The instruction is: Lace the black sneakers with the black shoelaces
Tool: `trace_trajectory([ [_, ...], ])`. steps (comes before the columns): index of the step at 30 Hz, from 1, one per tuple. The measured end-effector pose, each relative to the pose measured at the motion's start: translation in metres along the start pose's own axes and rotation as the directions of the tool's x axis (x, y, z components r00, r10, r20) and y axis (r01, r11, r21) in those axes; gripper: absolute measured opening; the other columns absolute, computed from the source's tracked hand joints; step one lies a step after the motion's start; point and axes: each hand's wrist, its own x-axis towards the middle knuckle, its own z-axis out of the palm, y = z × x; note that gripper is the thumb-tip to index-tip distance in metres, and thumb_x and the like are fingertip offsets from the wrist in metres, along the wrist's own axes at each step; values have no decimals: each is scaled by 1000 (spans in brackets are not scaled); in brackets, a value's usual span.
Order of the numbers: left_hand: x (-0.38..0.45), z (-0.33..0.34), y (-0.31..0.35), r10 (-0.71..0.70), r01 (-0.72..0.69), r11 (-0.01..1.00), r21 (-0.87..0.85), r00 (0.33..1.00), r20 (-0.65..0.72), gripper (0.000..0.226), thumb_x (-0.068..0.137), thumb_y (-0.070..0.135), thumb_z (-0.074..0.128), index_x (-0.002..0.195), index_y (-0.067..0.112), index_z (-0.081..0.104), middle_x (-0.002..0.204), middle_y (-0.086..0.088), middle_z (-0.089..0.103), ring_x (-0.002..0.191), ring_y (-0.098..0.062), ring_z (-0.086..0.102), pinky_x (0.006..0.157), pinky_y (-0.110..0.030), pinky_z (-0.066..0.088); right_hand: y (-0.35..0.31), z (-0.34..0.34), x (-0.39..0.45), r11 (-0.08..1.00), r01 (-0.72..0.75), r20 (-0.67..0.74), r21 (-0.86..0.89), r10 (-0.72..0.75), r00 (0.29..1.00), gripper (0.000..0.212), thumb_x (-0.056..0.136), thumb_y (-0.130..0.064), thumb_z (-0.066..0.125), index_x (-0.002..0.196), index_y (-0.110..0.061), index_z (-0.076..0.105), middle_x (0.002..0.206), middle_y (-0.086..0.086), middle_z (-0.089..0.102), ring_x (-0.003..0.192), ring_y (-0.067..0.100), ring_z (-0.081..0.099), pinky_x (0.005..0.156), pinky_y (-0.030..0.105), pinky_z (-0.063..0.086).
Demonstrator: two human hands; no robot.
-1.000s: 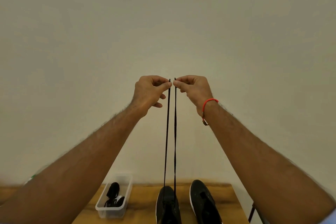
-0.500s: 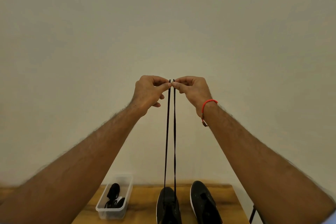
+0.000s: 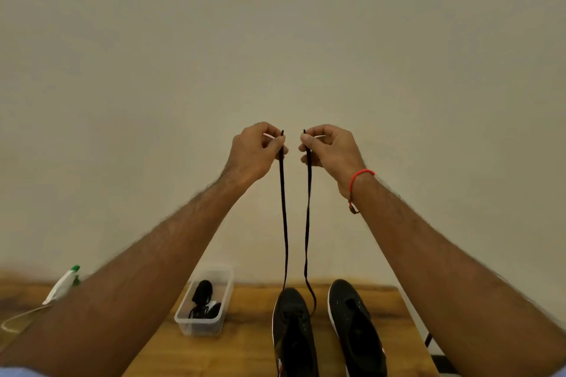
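Overhead, one tip of the thin black shoelace [image 3: 283, 223] is pinched by the left hand [image 3: 255, 151], the other by the right hand [image 3: 330, 150]; both strands descend to the left black mesh sneaker [image 3: 294, 333] on the wooden tabletop [image 3: 245, 346].

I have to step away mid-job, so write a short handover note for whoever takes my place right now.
Left hand: grip pinches one end of the black shoelace, raised high.
Right hand: grip pinches the other end, level with it, a small gap between.
Both strands run down to the left sneaker on the wooden table.
Right sneaker shows no lace.
Clear plastic box holds another dark lace bundle.
Done: lace started at the left sneaker's front, ends evened.
Left: the remaining eyelets, then the right sneaker.
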Motion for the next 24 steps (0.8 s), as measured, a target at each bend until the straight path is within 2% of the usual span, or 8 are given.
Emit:
trace_trajectory([
  [3, -13, 6, -25, -34, 33, 999, 13, 999, 29, 15, 104, 31, 57, 112, 21, 64, 88, 4, 72, 82, -9, 71, 79, -29, 58, 28, -1, -9, 997, -46, 33, -56, 48, 998, 11, 94, -20, 70, 102, -12, 70, 88, 11, 73, 59, 20, 63, 66, 38, 62],
  [6, -25, 9, -56, -96, 95, 995, 17, 993, 67, 14, 105, 30, 56, 111, 21, 64, 89, 3, 63, 73, -12, 64, 64, -28, 61, 60, -7, -12, 991, -86, -3, -106, 86, 996, 4, 93, -23, 72, 95, -20, 71, 84, 6, 72, 50, 6, 54, 55, 32, 52],
  [8, -31, 9, -79, -113, 107, 990, 96, 992, 60, 13, 105, 30, 56, 109, 21, 65, 87, 2, 60, 68, -8, 54, 56, -21, 54, 80, -12, -13, 986, -113, -40, -127, 108, 993, 3, 92, -26, 72, 93, -23, 72, 80, 1, 72, 46, -2, 51, 57, 25, 41],
  [10, -40, 12, -102, -112, 100, 977, 190, 992, 55, 11, 104, 30, 57, 106, 23, 65, 85, 2, 62, 69, -6, 54, 58, -17, 44, 99, -15, -17, 981, -143, -52, -128, 138, 989, 4, 92, -26, 72, 93, -23, 74, 79, 0, 72, 47, -4, 51, 60, 22, 36],
  [13, -63, 26, -136, -179, 146, 959, 242, 976, 121, 8, 103, 29, 59, 106, 25, 66, 81, 5, 63, 69, -6, 56, 57, -12, 41, 128, -14, -31, 968, -172, -19, -182, 171, 985, 6, 94, -22, 70, 97, -20, 74, 85, 0, 73, 59, -1, 54, 57, 19, 40],
  [18, -113, 63, -189, -335, 302, 938, 172, 916, 221, 12, 104, 22, 57, 116, 25, 58, 85, 2, 72, 67, -7, 60, 53, -9, 42, 187, -4, -63, 922, -214, 115, -322, 262, 958, 11, 94, -16, 69, 99, -22, 76, 90, -2, 73, 62, 13, 60, 53, 20, 45],
  [21, -143, 86, -216, -437, 415, 899, 138, 867, 239, 7, 104, 19, 55, 109, 24, 58, 87, 3, 73, 66, -10, 62, 54, -11, 45, 221, 6, -83, 893, -249, 163, -375, 328, 931, 9, 89, -17, 74, 94, -23, 77, 86, -5, 73, 59, 5, 59, 53, 14, 45],
  [24, -168, 103, -239, -498, 469, 867, 166, 820, 282, 8, 100, 17, 62, 99, 23, 68, 91, 5, 74, 78, -9, 64, 70, -19, 49, 250, 16, -104, 869, -256, 209, -423, 368, 906, 5, 88, -17, 75, 91, -20, 77, 81, -6, 73, 57, -3, 60, 54, 12, 47],
])
